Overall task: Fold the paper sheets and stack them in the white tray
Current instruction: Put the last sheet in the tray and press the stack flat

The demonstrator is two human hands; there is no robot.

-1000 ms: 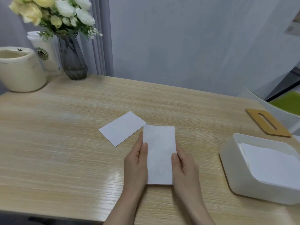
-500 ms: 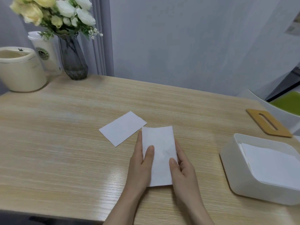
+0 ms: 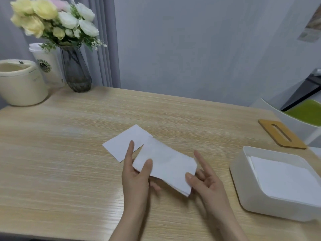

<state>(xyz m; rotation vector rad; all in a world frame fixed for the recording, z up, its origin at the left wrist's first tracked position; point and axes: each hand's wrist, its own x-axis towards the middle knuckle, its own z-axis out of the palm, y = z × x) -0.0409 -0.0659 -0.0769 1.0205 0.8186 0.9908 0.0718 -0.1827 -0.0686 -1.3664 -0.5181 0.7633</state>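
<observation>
So the folded sheet (image 3: 165, 164) was lying flat under both hands a second ago, long edge pointing away from the person. Now it's lifted off the tabletop (image 3: 69, 171) and swung round toward the white tray (image 3: 246, 193) on the right. My read is that the folding's done on this one and it's headed for the stack.

The left hand (image 3: 137, 176) pinches the near-left corner, thumb on top and fingers underneath. The right hand (image 3: 206, 181) grips the lower right edge with the thumb, index finger sticking out straight. It's a bit motion-blurred there, so I can't swear how many fingers are under it.

The paper looks thin, soft and slightly limp, almost tissue-like, sagging between the hands. A crisper flat white rectangle (image 3: 125, 143) lies just behind, partly overlapped. The tray is smooth plastic with rounded corners and already holds white sheets (image 3: 284, 178).
</observation>
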